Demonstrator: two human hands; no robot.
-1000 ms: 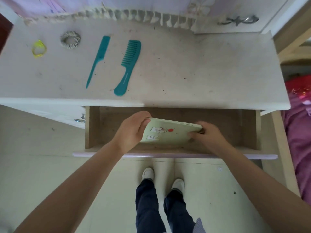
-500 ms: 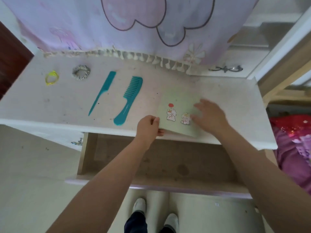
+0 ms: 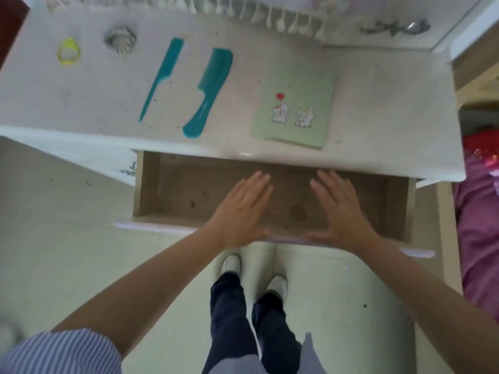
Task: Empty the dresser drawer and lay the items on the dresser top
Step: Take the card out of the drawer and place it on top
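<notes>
The open wooden drawer (image 3: 172, 190) shows only its bare brown bottom. My left hand (image 3: 240, 211) and my right hand (image 3: 340, 209) hover flat over its front part, fingers spread, holding nothing. On the white dresser top (image 3: 378, 109) lie a pale green notebook with cartoon stickers (image 3: 297, 106), a wide teal comb (image 3: 209, 90), a thin teal tail comb (image 3: 162, 76), a striped hair tie (image 3: 120, 40) and a yellow hair band (image 3: 68, 51).
A fringed curtain hem (image 3: 270, 14) hangs along the back of the dresser. A metal handle (image 3: 397, 28) sits on the white panel behind. Pink bedding (image 3: 480, 211) lies to the right. My feet (image 3: 253, 273) stand on the pale floor below the drawer front (image 3: 151, 227).
The notebook went from the drawer up onto the dresser top and both hands let go of it. My hands have come back down over the drawer, open.
</notes>
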